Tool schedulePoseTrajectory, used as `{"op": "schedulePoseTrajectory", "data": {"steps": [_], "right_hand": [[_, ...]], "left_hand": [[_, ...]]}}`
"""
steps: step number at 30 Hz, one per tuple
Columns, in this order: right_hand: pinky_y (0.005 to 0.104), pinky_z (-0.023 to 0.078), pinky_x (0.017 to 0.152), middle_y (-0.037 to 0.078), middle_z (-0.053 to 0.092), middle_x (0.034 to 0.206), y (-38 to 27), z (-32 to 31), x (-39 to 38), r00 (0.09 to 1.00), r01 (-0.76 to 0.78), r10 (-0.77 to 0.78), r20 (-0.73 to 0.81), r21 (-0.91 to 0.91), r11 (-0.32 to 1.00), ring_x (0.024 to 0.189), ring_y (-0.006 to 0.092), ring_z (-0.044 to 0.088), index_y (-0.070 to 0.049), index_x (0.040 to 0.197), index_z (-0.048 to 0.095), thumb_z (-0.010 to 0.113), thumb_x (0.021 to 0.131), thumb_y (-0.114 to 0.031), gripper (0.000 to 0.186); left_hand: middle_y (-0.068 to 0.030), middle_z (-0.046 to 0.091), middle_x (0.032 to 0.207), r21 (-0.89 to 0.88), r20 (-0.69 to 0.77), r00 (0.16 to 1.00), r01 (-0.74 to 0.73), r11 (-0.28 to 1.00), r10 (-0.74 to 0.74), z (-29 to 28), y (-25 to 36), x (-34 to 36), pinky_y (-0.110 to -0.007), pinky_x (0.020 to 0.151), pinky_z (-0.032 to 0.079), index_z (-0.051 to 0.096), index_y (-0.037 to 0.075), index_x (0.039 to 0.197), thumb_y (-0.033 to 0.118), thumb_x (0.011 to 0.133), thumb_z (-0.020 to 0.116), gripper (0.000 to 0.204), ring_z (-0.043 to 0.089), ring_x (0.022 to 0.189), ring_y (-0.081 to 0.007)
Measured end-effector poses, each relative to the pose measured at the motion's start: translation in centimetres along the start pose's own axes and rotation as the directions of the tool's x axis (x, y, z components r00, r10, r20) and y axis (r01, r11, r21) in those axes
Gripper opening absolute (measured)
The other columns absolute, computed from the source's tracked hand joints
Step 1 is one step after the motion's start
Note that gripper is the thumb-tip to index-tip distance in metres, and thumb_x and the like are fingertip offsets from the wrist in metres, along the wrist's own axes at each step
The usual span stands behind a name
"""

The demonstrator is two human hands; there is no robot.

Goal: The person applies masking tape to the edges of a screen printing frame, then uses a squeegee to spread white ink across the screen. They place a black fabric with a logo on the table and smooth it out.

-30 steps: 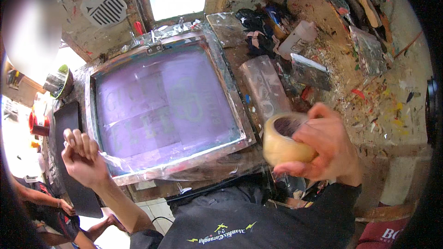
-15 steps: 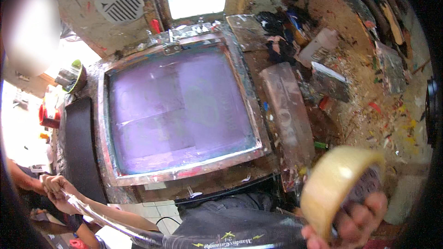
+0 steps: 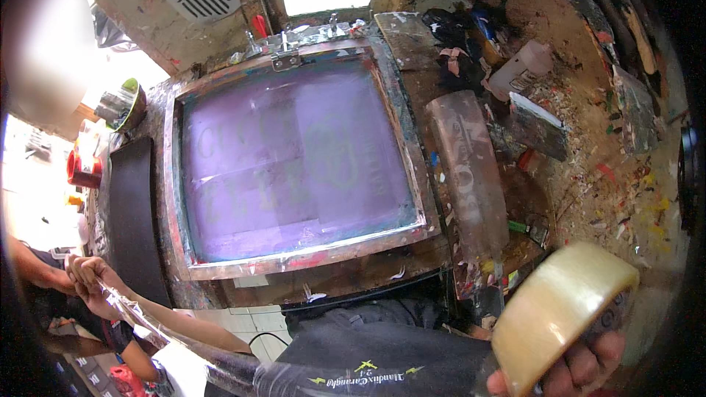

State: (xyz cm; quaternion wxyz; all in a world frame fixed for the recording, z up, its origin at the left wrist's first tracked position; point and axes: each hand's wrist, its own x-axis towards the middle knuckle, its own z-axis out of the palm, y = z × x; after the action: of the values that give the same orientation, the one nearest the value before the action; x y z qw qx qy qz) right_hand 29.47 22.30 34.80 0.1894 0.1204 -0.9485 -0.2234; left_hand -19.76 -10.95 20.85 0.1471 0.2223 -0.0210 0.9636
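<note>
One tape roll (image 3: 559, 316), one strip (image 3: 140, 321), and a wide span between my hands

At four o'clock my right grip (image 3: 588, 364) is curled around the tape roll, thumb and fingertips showing along its lower side, the pale yellowish band tilted up toward me. At eight o'clock my left grip (image 3: 94, 287) is pinched on the strip, clear and creased near my fingers. A second ago both hands were up by the framed screen (image 3: 300, 165); now they are lower and far apart, and the strip slants down toward my dark shirt (image 3: 382, 353). I cannot trace it all the way to the tape roll. To my mind, a good length is drawn off, clear of the framed screen, and needs even tension so it doesn't fold or cling.

The framed screen, purple with faint shapes, sits on the tabletop (image 3: 360, 277) just off centre toward ten o'clock. A black board (image 3: 132, 220) lies at nine, a long brownish block (image 3: 471, 176) at three. Just past my left grip is a co-worker's arm (image 3: 37, 272).
</note>
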Motion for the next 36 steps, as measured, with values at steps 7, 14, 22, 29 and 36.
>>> {"op": "schedulePoseTrajectory", "data": {"steps": [7,14,22,29,36], "right_hand": [[0.0354,0.048,0.063,0.007,0.066,0.08,-0.3,-1.3,-0.5,0.994,0.02,-0.032,-0.102,-0.123,0.992,0.083,0.0182,0.067,-0.014,0.138,0.059,0.07,0.093,-0.038,0.052],[0.0365,0.04,0.06,-0.002,0.049,0.066,2.4,8.3,-1.1,0.957,-0.291,0.276,0.092,0.268,0.919,0.055,0.0176,0.047,-0.011,0.115,0.065,0.079,0.081,-0.015,0.037],[0.0371,0.045,0.063,0.003,0.07,0.081,-3.7,17.0,-2.8,0.821,-0.467,0.57,-0.003,0.57,0.676,0.058,0.0203,0.06,-0.01,0.113,0.067,0.084,0.08,-0.019,0.037],[0.0408,0.049,0.067,0.008,0.072,0.085,-4.4,17.0,-3.8,0.699,-0.62,0.703,0.13,0.599,0.506,0.068,0.0267,0.064,-0.01,0.108,0.07,0.084,0.076,-0.013,0.034],[0.0382,0.051,0.061,0.012,0.067,0.078,-5.0,19.3,-3.9,0.535,-0.704,0.788,0.304,0.676,0.218,0.066,0.0261,0.064,-0.012,0.108,0.073,0.083,0.077,-0.017,0.033]], "left_hand": [[0.0002,0.034,0.067,-0.001,0.005,1.0,-0.028,1.0,0.028,-0.6,-0.3,0.9,-0.028,0.044,0.024,0.039,0.008,0.081,-0.004,0.089,0.048,0.018,0.026,0.049,-0.0095],[-0.001,0.034,0.079,0.249,0.002,0.997,-0.073,0.966,0.074,1.1,-2.5,-0.8,-0.028,0.055,0.031,0.044,0.002,0.095,-0.001,0.089,0.055,0.013,0.034,0.061,-0.0123],[-0.0171,0.049,0.151,0.873,0.483,-0.1,0.129,0.47,-0.87,8.5,-20.5,-10.3,-0.042,0.095,0.039,0.011,0.003,0.165,0.036,0.097,0.063,0.091,0.052,0.105,-0.0308],[-0.0182,0.051,0.128,0.95,0.167,0.463,0.16,0.267,-0.87,2.7,-21.9,-17.8,-0.051,0.11,0.032,0.064,0.005,0.1,0.005,0.079,0.052,0.024,0.047,0.122,-0.0341],[-0.0051,0.058,0.083,0.232,-0.451,0.234,0.963,0.14,-0.861,-2.1,-18.9,-29.1,-0.033,0.076,0.044,0.058,-0.001,0.083,-0.004,0.078,0.048,0.012,0.053,0.081,-0.0161]]}}
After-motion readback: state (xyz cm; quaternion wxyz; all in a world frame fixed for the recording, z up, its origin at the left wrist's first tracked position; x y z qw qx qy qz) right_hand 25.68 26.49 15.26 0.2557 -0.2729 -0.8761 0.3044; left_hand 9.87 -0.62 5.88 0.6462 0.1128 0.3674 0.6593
